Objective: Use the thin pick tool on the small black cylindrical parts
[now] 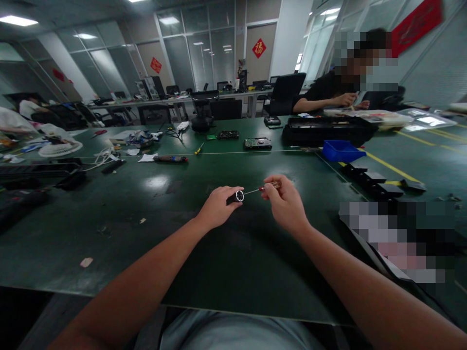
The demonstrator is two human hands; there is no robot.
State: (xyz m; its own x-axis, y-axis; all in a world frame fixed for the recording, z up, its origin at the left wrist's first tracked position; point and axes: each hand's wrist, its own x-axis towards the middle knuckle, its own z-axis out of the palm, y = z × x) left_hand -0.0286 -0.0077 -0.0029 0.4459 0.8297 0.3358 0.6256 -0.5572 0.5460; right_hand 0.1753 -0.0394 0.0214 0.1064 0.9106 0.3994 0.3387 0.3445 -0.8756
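Between the thumb and fingers of my left hand [219, 208] is a small black cylindrical part [239, 196] with a bright ring at its end, which faces right and toward me. My right hand [286, 204] is closed around the red-tinted handle of a screwdriver [261, 189]. The thin metal shaft points left and its tip is at the ringed end of the black part; whether it goes inside I cannot tell. Both hands are above the green table top [233, 262]. The far side of the black part is hidden by my left fingers.
Beyond my hands lie a hard drive [258, 143], a yellow screwdriver [199, 148] and a dark tool with a red end [170, 159]. A blue bin [343, 151] and black blocks [375, 182] are to the right. Across the table sits another person [328, 92].
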